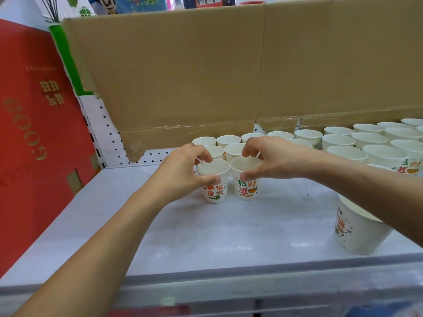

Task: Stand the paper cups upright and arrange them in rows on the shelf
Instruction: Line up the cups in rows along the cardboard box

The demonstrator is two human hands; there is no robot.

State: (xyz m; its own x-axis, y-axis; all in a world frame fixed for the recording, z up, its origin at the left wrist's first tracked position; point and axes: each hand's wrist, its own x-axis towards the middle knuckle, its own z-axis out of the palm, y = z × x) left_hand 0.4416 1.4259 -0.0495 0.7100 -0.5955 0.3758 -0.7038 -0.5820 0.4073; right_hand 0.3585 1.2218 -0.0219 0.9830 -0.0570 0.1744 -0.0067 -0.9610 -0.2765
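While both hands are busy at the front of the group, much of the job looks done: the left hand (pixel 183 170) pinches the rim of the left-hand cup (pixel 215 191) between thumb and curled fingers, and the right hand (pixel 270 159) pinches the rim of the right-hand cup (pixel 247 187) the same way. Both cups stand upright on the shelf (pixel 183 236), just beside each other, starting a new row in front of the back rows (pixel 229 140), which are upright near the pegboard wall (pixel 109 133). To the right a larger block of cups (pixel 377 152) stands mouth-up in rows – that part seems finished. One stray cup (pixel 357 229) sits near the front edge on the right, well apart from the rest and partly hidden by the right forearm (whether it leans or only looks so through the wide lens I cannot tell); I judge it remains to be placed, and the new row has room to grow. A cardboard sheet (pixel 183 76) leans behind the cups and a red box (pixel 34 133) stands at the left – neither blocks the open shelf surface in front.
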